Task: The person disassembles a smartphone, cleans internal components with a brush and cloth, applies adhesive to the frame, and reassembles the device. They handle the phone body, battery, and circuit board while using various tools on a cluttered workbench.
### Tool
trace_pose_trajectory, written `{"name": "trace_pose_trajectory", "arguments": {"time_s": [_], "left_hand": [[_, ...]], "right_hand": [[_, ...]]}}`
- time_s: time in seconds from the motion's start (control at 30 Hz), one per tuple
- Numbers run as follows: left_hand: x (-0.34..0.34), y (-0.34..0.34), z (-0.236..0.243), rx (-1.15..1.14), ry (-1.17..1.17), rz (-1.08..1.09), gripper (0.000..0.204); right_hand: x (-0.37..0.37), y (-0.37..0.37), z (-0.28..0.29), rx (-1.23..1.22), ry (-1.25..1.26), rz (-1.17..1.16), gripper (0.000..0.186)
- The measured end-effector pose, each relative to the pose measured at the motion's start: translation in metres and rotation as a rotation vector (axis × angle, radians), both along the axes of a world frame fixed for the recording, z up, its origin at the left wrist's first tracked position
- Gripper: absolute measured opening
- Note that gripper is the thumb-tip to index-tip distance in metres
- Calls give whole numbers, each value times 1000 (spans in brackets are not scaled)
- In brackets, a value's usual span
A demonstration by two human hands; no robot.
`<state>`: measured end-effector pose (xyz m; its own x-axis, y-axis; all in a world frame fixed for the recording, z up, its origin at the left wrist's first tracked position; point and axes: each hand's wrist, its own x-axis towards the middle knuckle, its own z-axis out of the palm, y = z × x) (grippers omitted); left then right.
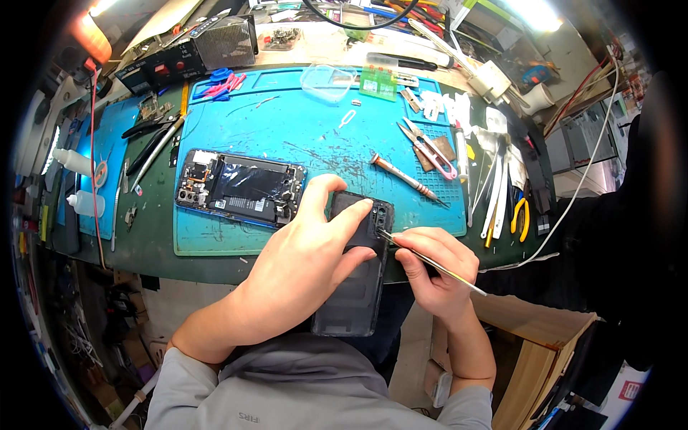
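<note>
A dark phone back cover (pixel 351 297) tilts over the mat's front edge, its inner side facing up. My left hand (pixel 297 247) holds it along the left side, with a fingertip pressed beside the camera holes. Pinched in my right hand (pixel 438 266) is a slim pointed metal tool (pixel 448 271); its tip touches the cover next to the camera openings. Left of the cover, an opened phone (pixel 240 188) lies on the blue mat with its black battery and circuit parts exposed. My left hand hides part of the cover's left edge.
On the blue work mat (pixel 287 132) lie a screwdriver (pixel 408 179), pink-handled scissors (pixel 430 150), a SIM pin (pixel 347 118) and a clear plastic box (pixel 327 82). Yellow-handled pliers (pixel 521 218) rest at right. White squeeze bottles (pixel 86 203) stand at left.
</note>
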<state>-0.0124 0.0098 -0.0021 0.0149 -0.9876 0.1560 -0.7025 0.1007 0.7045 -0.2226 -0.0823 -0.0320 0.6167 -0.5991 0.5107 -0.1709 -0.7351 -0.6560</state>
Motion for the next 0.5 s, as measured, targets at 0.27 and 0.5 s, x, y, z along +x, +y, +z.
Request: {"name": "trace_pose_trajectory", "arguments": {"time_s": [0.27, 0.5], "left_hand": [[3, -2, -1, -9, 21, -22, 49], [2, -2, -2, -18, 17, -17, 48]], "right_hand": [[2, -1, -4, -179, 14, 10, 24], [2, 3, -4, -351, 45, -8, 20]]}}
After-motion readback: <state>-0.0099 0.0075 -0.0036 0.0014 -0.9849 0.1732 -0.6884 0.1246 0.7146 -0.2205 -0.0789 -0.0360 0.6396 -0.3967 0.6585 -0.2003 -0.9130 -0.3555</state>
